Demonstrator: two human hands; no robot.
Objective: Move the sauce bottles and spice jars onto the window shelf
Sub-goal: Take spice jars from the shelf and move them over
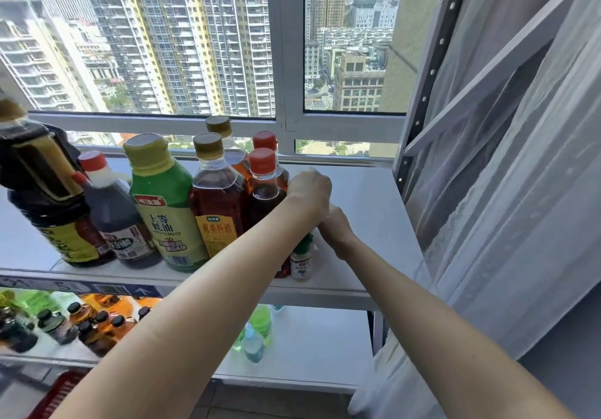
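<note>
1. Small green-capped spice jar (300,264) stands mid-frame at the white window shelf (364,210) front edge; light, tippy, I'd grab its body.
2. Left hand (309,195) is curled over something blurry; right hand (335,228) fingers hidden, can't tell.

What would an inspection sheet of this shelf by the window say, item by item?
Surface: white window shelf, right part bare.
Job's things: a row of sauce bottles on the shelf, among them a dark soy bottle, a green oyster sauce bottle, an amber cooking wine bottle; a small spice jar stands at the front edge.
Clutter: more bottles on the lower shelf.
Hands: left hand curled over something blurred above the jar; right hand beside it, grip hidden.
Cables: nothing seen.
Surroundings: window onto tower blocks, sheer white curtain on the right.
</note>
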